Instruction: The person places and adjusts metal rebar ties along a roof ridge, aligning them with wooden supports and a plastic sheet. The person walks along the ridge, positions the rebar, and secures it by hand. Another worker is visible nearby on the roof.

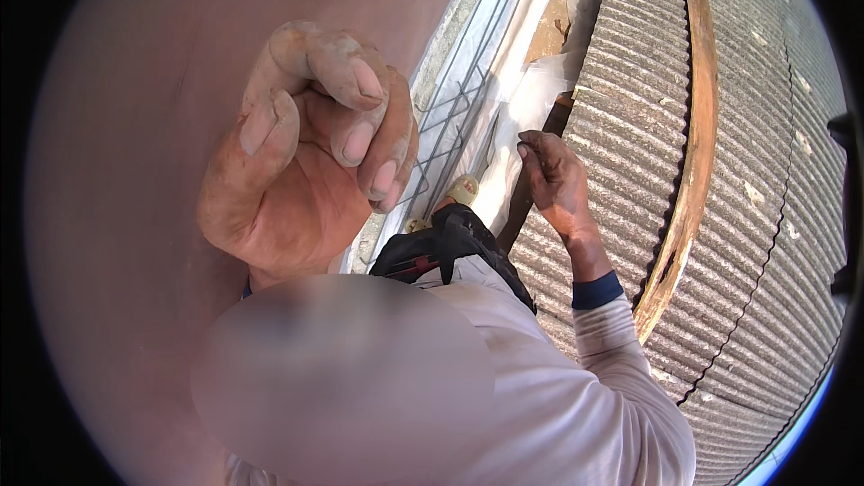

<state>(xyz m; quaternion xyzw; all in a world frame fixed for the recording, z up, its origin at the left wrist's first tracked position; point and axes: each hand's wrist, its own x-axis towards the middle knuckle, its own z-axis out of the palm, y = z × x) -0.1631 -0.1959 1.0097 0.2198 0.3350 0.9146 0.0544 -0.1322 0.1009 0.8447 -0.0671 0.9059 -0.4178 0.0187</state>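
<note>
Close to the camera, my left hand [315, 148] is raised in front of the reddish-brown wall [153, 126]. Its palm shows, the fingers curl loosely, and nothing lies in them; the thumb stands apart from the fingertips. My right hand [560, 187] hangs lower, over the edge of the grey corrugated roof [621, 108]. Its thumb and forefinger are pinched together, and anything between them is too small to make out. Beside my legs, a bent-wire steel lattice [441, 130] runs along the wall's foot, touched by neither hand.
A long wooden plank [702, 117] lies across the roof sheets on the right. White plastic sheeting [526, 108] lines the narrow strip between wall and roof. My sandalled foot [463, 189] stands there, near a dark gap at the roof edge. A blurred patch hides part of my torso.
</note>
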